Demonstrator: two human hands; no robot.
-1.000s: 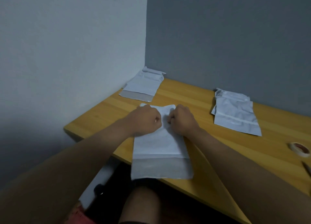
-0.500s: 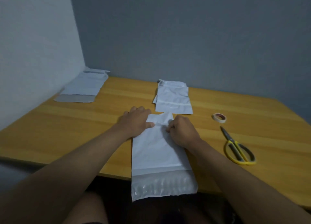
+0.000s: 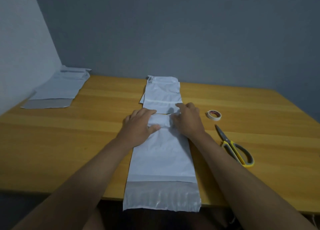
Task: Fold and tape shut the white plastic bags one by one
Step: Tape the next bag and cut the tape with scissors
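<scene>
A: Where does the working bag [image 3: 162, 153] lie, and what are the hands doing?

B: It lies lengthwise on the table [image 3: 69, 143], its clear end overhanging the near edge. At the far end a narrow fold [image 3: 160, 121] is turned over. The left hand [image 3: 140, 126] lies flat on the fold's left side, fingers extended and pressing. The right hand [image 3: 187, 120] rests on the right side, fingers loosely bent over the plastic; whether it pinches the fold cannot be told.

A: How is this step best done?

B: Probably by keeping the fold's edge square to the bag's sides and creasing from the centre outward, one hand anchoring it until tape is applied.

A: What surrounds it?

B: A stack of bags [image 3: 162, 93] lies just beyond the fold, nearly touching, and could crowd the fingers. The tape roll [image 3: 214, 115] and the scissors [image 3: 235, 146] sit right of the right hand. Another bag pile [image 3: 58, 89] lies far left, well apart.
</scene>
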